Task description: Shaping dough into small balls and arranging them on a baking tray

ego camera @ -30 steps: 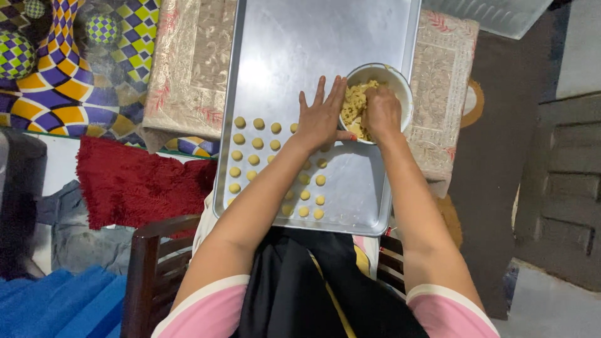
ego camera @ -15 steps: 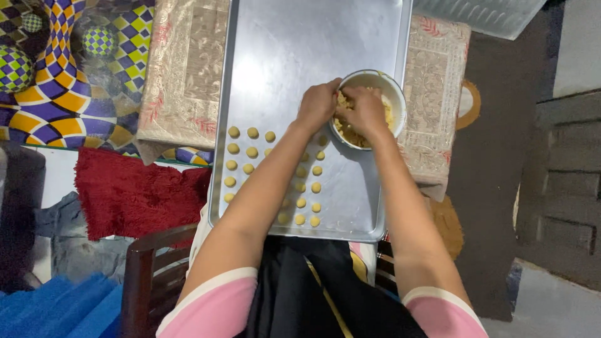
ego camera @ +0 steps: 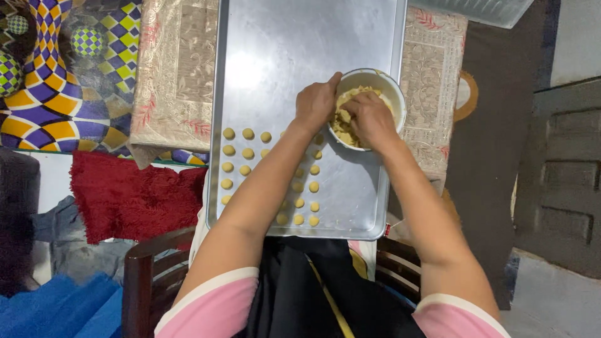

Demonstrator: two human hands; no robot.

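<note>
Both hands in round white bowl: left hand and right hand curled, pinching crumbly yellow dough; small dough balls rowed on smooth metal tray.

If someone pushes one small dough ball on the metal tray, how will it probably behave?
The dough balls look round, so one may roll a little on the smooth metal tray. They probably dent easily: the dough in the bowl looks soft under both hands. Each seems light.

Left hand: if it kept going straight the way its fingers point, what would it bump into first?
Probably the yellow dough inside the white bowl. The left hand points right across the bowl's rim; its fingers look to be already at the dough, though depth is unclear.
</note>
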